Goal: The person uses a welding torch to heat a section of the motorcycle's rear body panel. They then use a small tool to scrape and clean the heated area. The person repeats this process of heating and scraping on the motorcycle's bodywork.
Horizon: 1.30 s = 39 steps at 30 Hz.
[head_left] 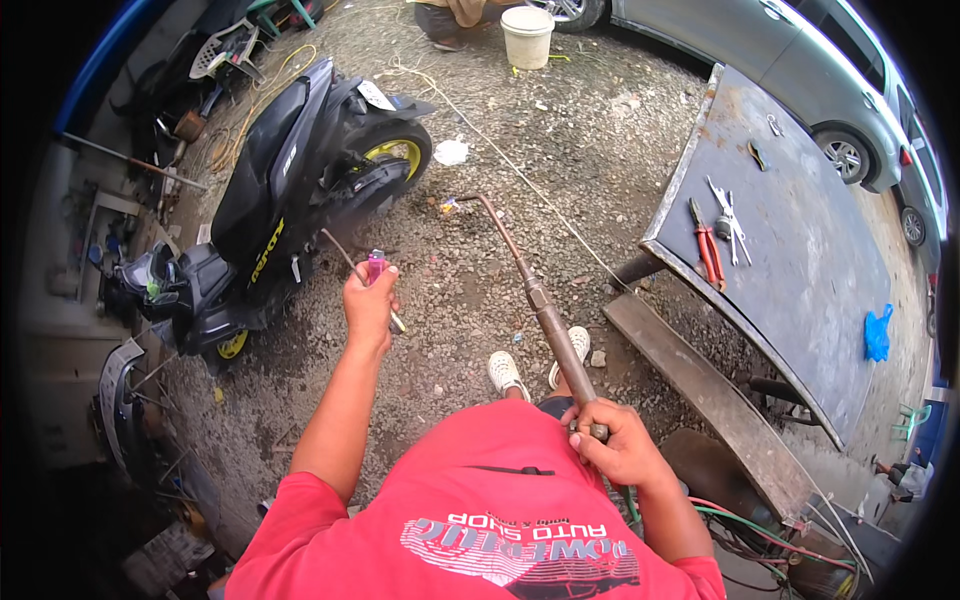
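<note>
My left hand (369,304) is closed around a pink lighter (377,265) and a thin metal rod (344,250), left of centre. My right hand (610,440) grips the lower end of a long metal gas torch (553,330), whose bent copper neck points up and forward to mid-picture. By its tip is a small orange and bluish spot (447,206); I cannot tell if it is a flame. Hoses run from below my right hand to gas cylinders (700,465) at lower right.
A dark scooter (272,190) stands at left. A metal table (810,290) with pliers, wrenches and blue plastic stands right, beside a plank (680,400). A silver car (780,70), bucket (527,38) and crouching person (445,22) are at top; another person (905,480) is far right.
</note>
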Each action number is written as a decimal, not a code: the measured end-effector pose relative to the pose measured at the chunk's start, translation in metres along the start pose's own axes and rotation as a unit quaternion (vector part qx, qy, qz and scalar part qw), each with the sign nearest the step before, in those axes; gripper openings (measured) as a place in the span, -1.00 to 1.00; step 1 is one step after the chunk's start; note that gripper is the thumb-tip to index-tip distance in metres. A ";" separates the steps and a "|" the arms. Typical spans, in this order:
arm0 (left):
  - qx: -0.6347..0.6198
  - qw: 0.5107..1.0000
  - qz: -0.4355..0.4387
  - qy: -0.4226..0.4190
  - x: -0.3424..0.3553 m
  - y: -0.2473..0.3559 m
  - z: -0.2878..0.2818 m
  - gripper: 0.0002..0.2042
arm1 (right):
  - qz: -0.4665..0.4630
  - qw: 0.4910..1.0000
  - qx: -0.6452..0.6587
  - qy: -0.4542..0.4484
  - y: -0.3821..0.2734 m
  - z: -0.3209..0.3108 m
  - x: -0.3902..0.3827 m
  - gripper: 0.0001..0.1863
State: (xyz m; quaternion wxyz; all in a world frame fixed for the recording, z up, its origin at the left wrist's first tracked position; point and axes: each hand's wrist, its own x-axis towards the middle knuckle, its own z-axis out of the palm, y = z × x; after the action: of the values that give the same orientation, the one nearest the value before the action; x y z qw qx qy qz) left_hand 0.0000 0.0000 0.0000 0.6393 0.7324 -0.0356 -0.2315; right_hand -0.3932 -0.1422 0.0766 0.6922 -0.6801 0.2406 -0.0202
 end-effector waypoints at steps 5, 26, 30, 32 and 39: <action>-0.019 1.000 0.004 -0.017 -0.001 0.003 0.003 -0.87 | 0.001 1.000 -0.005 0.009 -0.002 -0.002 0.000 -0.81; -0.071 0.995 0.046 -0.045 0.012 0.006 -0.014 -0.84 | -0.062 0.998 -0.004 0.001 -0.007 -0.015 -0.011 -0.80; -0.071 0.996 0.044 -0.039 0.010 0.010 -0.010 -0.84 | -0.056 0.998 0.001 0.001 -0.007 -0.017 -0.011 -0.80; -0.070 0.996 0.045 -0.035 0.011 0.012 -0.012 -0.84 | -0.045 0.999 0.006 -0.007 -0.010 -0.018 -0.011 -0.81; -0.068 0.996 0.051 -0.032 0.016 0.015 -0.015 -0.84 | -0.058 0.998 -0.007 0.004 -0.009 -0.013 -0.005 -0.80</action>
State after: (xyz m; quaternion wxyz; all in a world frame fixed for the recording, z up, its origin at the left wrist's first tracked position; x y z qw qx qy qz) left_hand 0.0232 0.0055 0.0107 0.6971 0.6766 -0.0778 -0.2240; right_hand -0.3992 -0.1530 0.0871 0.6839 -0.6979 0.2038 -0.0610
